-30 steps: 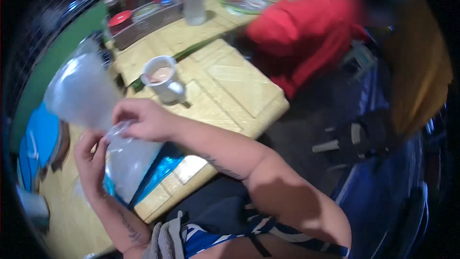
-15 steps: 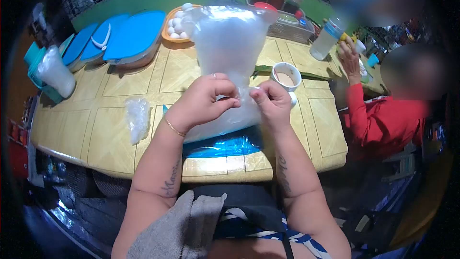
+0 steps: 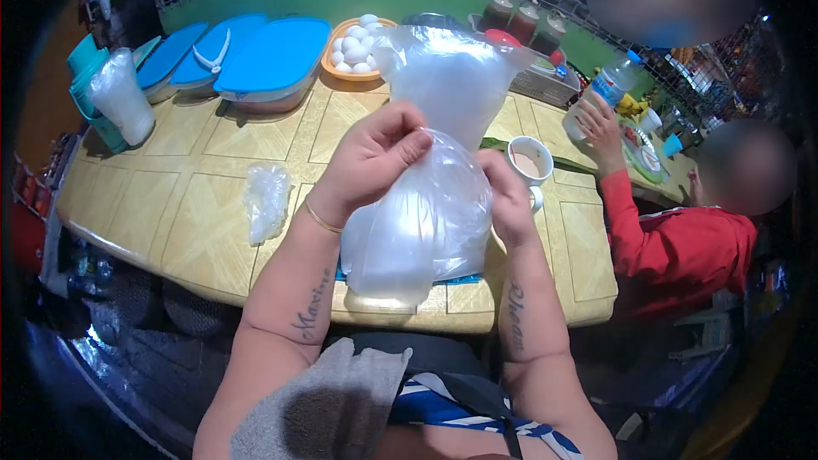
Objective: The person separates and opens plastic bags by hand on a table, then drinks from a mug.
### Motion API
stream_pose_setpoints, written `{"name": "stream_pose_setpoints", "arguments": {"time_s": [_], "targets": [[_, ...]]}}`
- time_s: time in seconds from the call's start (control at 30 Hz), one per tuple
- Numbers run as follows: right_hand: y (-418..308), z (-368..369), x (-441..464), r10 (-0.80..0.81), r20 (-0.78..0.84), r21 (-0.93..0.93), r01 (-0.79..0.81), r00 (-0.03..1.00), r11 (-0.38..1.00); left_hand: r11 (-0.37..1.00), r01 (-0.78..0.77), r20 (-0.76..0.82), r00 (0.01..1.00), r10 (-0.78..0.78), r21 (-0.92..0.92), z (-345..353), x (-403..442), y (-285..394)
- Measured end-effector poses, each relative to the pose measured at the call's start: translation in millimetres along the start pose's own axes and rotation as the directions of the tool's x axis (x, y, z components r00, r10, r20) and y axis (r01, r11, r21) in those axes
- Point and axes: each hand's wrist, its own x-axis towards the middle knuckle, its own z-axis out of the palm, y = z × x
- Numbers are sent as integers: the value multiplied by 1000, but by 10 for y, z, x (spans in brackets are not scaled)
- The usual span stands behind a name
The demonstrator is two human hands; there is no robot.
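A clear plastic bag (image 3: 417,221) hangs between my two hands, its lower end falling toward the table's front edge. My left hand (image 3: 375,158) pinches the bag's upper edge between thumb and fingers. On the other side, my right hand (image 3: 507,200) is closed on the bag, its fingertips partly hidden behind the film. Beyond them stands a bulky bundle of clear plastic (image 3: 452,77), flared at the top. Bright blue plastic (image 3: 467,279) peeks out beneath the bag. A white mug (image 3: 528,159) of light brown drink is just past my right hand.
Blue-lidded containers (image 3: 273,55) with white tongs (image 3: 211,55) line the back left. An orange basket of eggs (image 3: 354,72) and lidded jars (image 3: 524,24) stand at the back. A crumpled plastic bag (image 3: 267,202) lies left. At right, a person in red grips a water bottle (image 3: 612,85).
My hands have drawn the clear bag upward and spread it, so it hangs over the blue plastic. The view shifted slightly. The person's hand at right has closed around the bottle.
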Motion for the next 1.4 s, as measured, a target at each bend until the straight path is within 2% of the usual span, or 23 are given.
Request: {"name": "stream_pose_setpoints", "arguments": {"time_s": [0.03,0.13,0.17,0.2,0.27,0.37,0.4,0.43,0.47,0.5,0.57,0.67,0.73,0.8,0.83,0.93,0.97,1.1,1.2,1.23,1.33,1.37,1.4], "targets": [[-40,-79,-24,-44,-16,226,46,999,973,999,7,18,1000,-7,45,30,5,-2],[-468,234,-16,-123,-97,326,149,988,934,995,68,41,997,-72,79,123,-5,-20],[-510,278,-60,-108,-100,139,121,989,983,995,57,67,996,-63,84,128,-8,-25],[-518,253,-90,26,-19,83,-24,999,996,992,107,101,988,-113,64,118,-17,0],[-527,128,-143,301,114,-65,-295,947,953,979,202,175,963,-204,27,76,-28,92],[-539,112,-78,76,37,344,-85,996,935,923,351,396,834,-384,157,-74,-54,199],[-567,136,-48,6,-2,476,-4,1000,879,938,319,434,832,-346,137,-129,-72,203],[-634,146,-44,-17,-23,498,26,1000,867,951,286,471,827,-307,117,-183,-80,191],[-548,21,-22,-32,52,557,-2,998,831,963,252,510,818,-266,96,-204,-81,173],[-479,-123,29,-52,124,612,-35,991,790,977,202,472,869,-147,-67,-199,-86,135],[-439,-159,64,-111,129,759,-26,985,650,924,64,341,937,74,-377,-152,-86,96],[-645,-31,157,-119,29,870,34,993,492,838,65,130,991,8,-542,-31,-97,208],[-600,-72,273,-158,61,912,9,986,410,803,95,147,989,-10,-588,-149,-51,88],[-711,-17,429,-187,94,963,-41,978,266,714,-36,38,995,88,-700,-44,14,64],[-639,-108,509,-211,138,951,-70,968,300,655,8,86,992,88,-756,-118,75,28],[-855,-47,744,-145,51,851,33,988,524,636,6,44,998,44,-772,-27,186,239],[-1043,30,708,-141,28,795,63,990,603,672,36,77,997,31,-739,-60,263,267],[-1104,-197,999,-248,178,830,-10,952,558,620,-100,-13,990,144,-778,-100,567,469],[-1115,-272,1168,-101,6,887,41,995,460,508,-103,1,980,201,-855,-247,717,539],[-1062,-306,1236,-99,45,940,-8,994,341,454,-64,47,972,230,-889,-345,790,452],[-767,-469,1367,-174,198,957,-152,965,249,477,-18,31,995,94,-879,-467,837,189],[-684,-476,1354,-25,46,957,-37,999,286,452,-21,4,998,55,-892,-480,849,68],[-606,-476,1319,0,38,964,-37,999,264,452,-27,-13,999,35,-892,-475,826,-4]]}}
